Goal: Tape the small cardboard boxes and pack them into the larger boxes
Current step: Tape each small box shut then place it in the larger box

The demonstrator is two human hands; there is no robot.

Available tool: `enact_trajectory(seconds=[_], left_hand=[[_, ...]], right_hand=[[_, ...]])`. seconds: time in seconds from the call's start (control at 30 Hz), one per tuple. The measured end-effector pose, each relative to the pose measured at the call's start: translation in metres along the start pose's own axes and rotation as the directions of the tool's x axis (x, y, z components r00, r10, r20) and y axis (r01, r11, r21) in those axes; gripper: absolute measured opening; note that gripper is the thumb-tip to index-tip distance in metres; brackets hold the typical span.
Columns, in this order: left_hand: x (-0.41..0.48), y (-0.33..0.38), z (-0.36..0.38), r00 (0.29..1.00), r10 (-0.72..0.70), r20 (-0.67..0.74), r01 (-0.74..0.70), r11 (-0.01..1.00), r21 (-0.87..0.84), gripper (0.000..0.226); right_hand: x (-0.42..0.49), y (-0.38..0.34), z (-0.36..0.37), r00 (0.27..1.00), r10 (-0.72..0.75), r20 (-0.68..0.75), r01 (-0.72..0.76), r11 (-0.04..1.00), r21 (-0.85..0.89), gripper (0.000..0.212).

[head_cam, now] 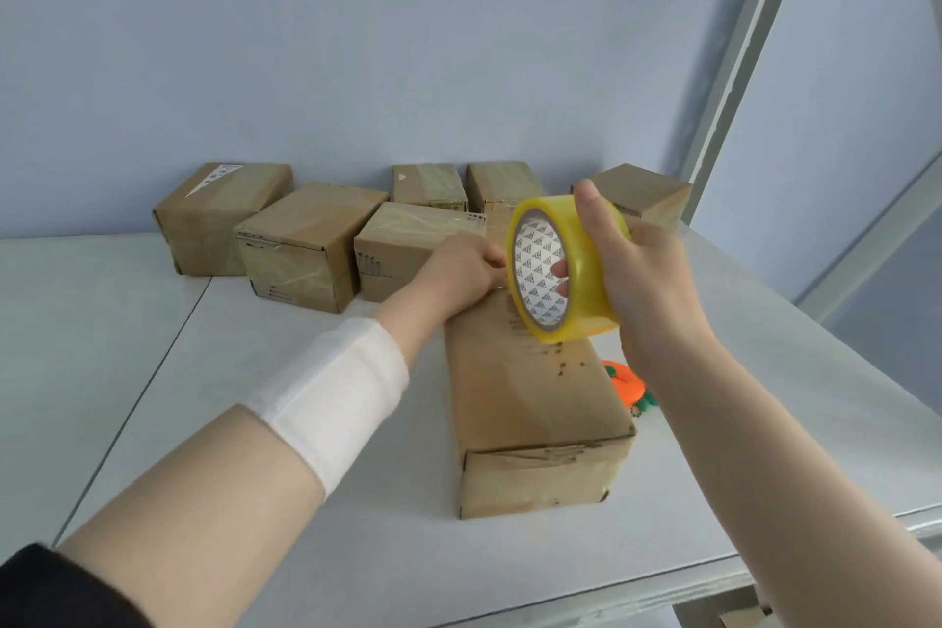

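Observation:
A long brown cardboard box (pixel 535 413) lies lengthwise on the white table (pixel 255 423), one end toward me. Above its far half, my right hand (pixel 642 281) grips a roll of clear yellowish tape (pixel 560 270), thumb over the top and fingers through the core. My left hand (pixel 466 265) sits just left of the roll with fingers curled, pinching at the roll's edge where the tape end would be; the tape strip itself is too clear to see. A white bandage wraps my left forearm.
Several small taped cardboard boxes (pixel 306 245) stand in a row along the back wall. An orange and green object (pixel 629 385) lies right of the long box. A metal shelf frame (pixel 739 66) rises at the right.

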State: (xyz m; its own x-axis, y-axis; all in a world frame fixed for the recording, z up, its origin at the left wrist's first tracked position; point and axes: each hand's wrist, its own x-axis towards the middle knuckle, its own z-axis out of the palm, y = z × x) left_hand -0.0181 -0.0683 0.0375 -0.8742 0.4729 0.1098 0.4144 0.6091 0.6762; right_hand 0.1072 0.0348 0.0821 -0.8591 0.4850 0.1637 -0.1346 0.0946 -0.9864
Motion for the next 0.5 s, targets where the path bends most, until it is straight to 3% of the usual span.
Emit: enact_trajectory(seconds=[0.17, 0.33, 0.4, 0.5], left_hand=[[-0.037, -0.006, 0.003, 0.984, -0.144, -0.106, 0.12, 0.971, -0.208, 0.035], [-0.067, -0.006, 0.016, 0.918, -0.369, -0.145, 0.19, 0.73, -0.657, 0.012], [-0.068, -0.002, 0.021, 0.875, -0.452, -0.176, 0.197, 0.664, -0.721, 0.009], [-0.058, 0.006, 0.029, 0.784, -0.543, -0.303, 0.186, 0.67, -0.719, 0.01]], right_hand=[[-0.006, 0.01, -0.011, 0.997, -0.035, 0.068, 0.035, 0.999, -0.002, 0.054], [-0.01, 0.009, -0.018, 0.971, -0.027, 0.237, -0.002, 0.993, 0.122, 0.037], [-0.009, 0.008, -0.02, 0.947, -0.011, 0.32, -0.046, 0.985, 0.167, 0.03], [0.0, 0.004, -0.023, 0.904, 0.02, 0.427, -0.108, 0.977, 0.182, 0.019]])
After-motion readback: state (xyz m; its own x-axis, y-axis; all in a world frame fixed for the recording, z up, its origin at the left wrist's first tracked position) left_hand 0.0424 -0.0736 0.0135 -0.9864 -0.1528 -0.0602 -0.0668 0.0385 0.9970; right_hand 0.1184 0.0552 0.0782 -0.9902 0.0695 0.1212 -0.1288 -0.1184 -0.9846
